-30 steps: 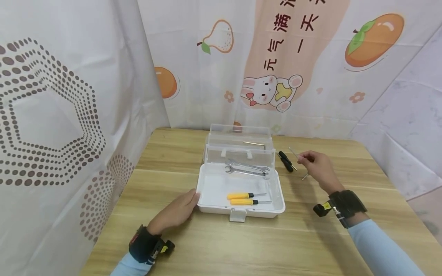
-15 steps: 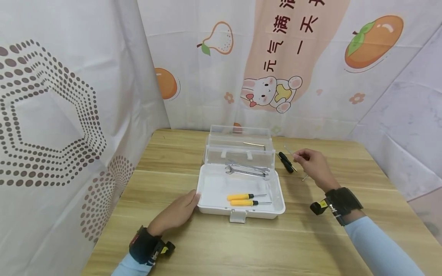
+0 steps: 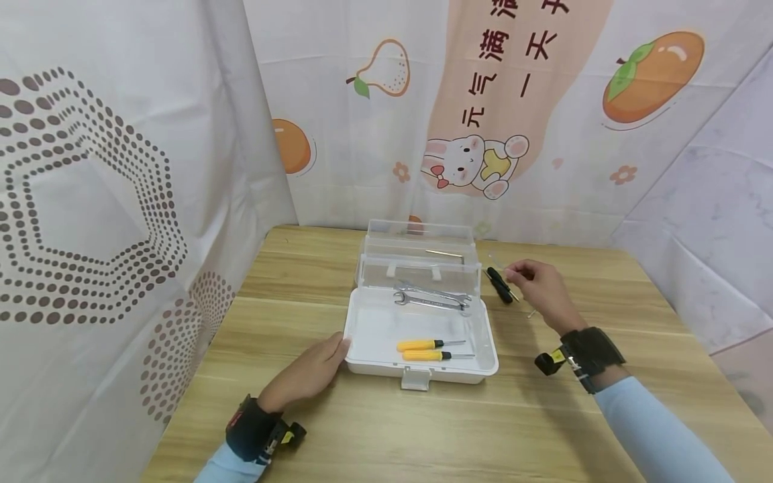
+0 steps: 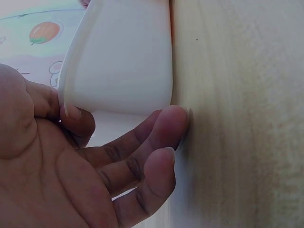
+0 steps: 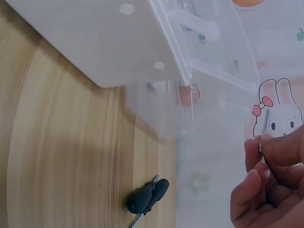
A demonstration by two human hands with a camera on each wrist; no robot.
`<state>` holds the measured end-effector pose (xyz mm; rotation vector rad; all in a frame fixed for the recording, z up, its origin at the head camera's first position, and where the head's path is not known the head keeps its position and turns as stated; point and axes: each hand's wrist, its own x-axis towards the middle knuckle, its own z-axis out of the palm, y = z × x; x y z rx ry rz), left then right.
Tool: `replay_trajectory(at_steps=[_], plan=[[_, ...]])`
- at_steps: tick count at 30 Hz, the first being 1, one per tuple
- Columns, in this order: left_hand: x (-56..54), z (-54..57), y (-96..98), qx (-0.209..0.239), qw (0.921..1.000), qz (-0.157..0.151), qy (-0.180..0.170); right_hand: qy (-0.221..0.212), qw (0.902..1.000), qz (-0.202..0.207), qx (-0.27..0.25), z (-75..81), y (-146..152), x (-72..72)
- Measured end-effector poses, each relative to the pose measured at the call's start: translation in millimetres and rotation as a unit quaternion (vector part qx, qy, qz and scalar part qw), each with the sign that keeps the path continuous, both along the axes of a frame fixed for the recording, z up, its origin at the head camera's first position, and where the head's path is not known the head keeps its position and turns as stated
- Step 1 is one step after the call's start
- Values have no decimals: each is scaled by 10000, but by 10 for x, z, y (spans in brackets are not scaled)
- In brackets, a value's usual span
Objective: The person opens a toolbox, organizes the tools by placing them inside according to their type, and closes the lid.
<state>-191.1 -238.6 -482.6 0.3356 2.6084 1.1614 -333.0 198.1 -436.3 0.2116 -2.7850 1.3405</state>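
Right hand (image 3: pixel 543 293) pinches a thin silver metal rod (image 5: pixel 267 118), long axis slanting away-left; from here I see the open white plastic toolbox (image 3: pixel 377 329) to its left, left hand (image 3: pixel 308 370) gripping the left edge.

The left hand (image 3: pixel 308 376) and right hand (image 3: pixel 546 292) each have a wide black wrist strap (image 3: pixel 594 349) with a small black camera (image 3: pixel 548 363) and yellow patch (image 3: pixel 558 355); plain sleeves (image 3: pixel 658 429) are pale blue.

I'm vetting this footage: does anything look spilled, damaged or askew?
No spill or damage shows. The rabbit on the backdrop lies sideways, and two black screwdrivers lie outside the toolbox, unlike the yellow pair inside.
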Motion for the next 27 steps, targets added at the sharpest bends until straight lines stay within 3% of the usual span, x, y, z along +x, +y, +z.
replay_trajectory(at_steps=[27], plan=[[-21,-42,-6,-76,10000,51,18,-36,9999,115,-118,58,-164,-95]])
